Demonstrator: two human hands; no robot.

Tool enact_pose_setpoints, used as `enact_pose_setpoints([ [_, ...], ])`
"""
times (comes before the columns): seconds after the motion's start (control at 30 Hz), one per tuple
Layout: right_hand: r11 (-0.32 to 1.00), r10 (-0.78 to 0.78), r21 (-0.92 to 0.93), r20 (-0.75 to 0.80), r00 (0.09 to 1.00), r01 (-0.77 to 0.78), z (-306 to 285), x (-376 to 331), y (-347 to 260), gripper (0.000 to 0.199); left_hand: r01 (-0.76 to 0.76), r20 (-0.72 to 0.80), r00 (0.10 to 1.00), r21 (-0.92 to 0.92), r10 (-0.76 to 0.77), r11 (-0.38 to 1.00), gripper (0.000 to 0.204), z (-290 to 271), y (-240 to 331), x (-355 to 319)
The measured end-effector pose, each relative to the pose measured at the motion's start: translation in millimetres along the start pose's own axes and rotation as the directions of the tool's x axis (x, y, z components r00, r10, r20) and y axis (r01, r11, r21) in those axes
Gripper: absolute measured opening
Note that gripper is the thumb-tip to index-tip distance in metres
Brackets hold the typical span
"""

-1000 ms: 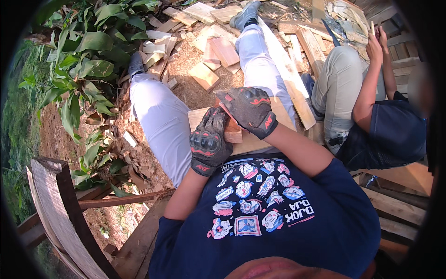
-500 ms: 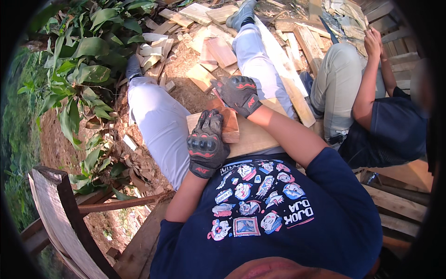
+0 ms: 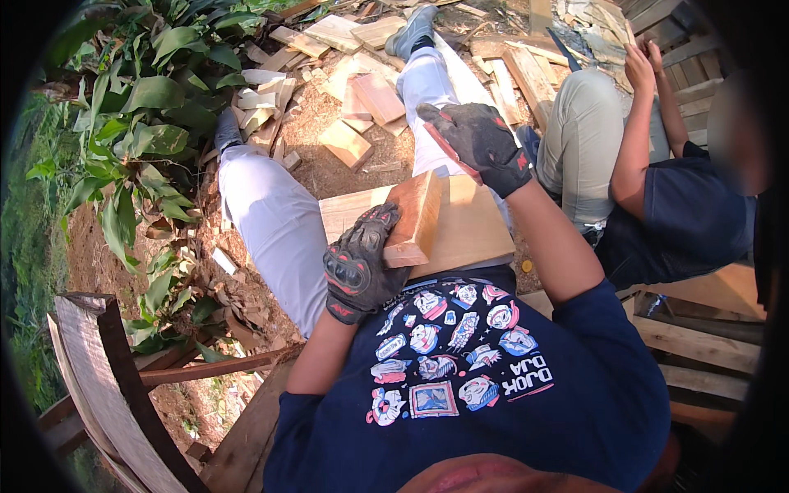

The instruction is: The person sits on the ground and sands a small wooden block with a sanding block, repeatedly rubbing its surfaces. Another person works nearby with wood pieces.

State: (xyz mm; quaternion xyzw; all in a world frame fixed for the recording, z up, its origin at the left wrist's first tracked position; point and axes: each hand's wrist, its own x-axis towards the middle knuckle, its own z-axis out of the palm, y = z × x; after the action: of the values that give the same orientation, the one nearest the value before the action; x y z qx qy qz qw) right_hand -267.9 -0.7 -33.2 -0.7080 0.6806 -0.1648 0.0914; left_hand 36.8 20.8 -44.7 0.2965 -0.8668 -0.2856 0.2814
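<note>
A reddish-brown wooden block [image 3: 417, 215] lies slantwise on a wide pale board [image 3: 472, 230] across my lap. My gloved left hand [image 3: 362, 261] is closed against the block's left side, with its fingertips at the upper edge; the thumb is hidden. Off to the block's upper right, my gloved right hand [image 3: 479, 146] is raised above my thigh and apart from the wood. Its fingers stretch out toward the upper left. Along its underside runs a thin reddish edge; I cannot tell whether that is glove trim or something separate.
Offcuts [image 3: 378, 99] and sawdust litter the ground between my legs. On the right sits another person [image 3: 596, 140] with raised hands, near stacked planks [image 3: 699, 345]. Leafy plants [image 3: 156, 123] grow at the left. A rough timber post [image 3: 90, 353] stands at the lower left.
My right hand has lifted off the block's far end and moved right, uncovering its top. The left hand stays on the block, which sits slightly more to the right.
</note>
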Motion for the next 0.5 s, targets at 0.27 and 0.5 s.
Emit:
enact_pose_setpoints([
  [0.27, 0.974, -0.198, -0.130, -0.086, 0.976, 0.186, 23.9, -32.2, -93.6, 0.033, 0.013, 0.063, 0.998, 0.199, -0.026, 0.980, 0.089, 23.0, -18.6, -17.5],
  [0.5, 0.982, 0.024, -0.186, 0.067, 0.997, -0.011, 59.6, 15.7, -39.1, 0.047, 0.006, -0.024, 1.000, 0.129, -0.003, 0.992, 0.082, 22.0, -16.8, -17.6],
])
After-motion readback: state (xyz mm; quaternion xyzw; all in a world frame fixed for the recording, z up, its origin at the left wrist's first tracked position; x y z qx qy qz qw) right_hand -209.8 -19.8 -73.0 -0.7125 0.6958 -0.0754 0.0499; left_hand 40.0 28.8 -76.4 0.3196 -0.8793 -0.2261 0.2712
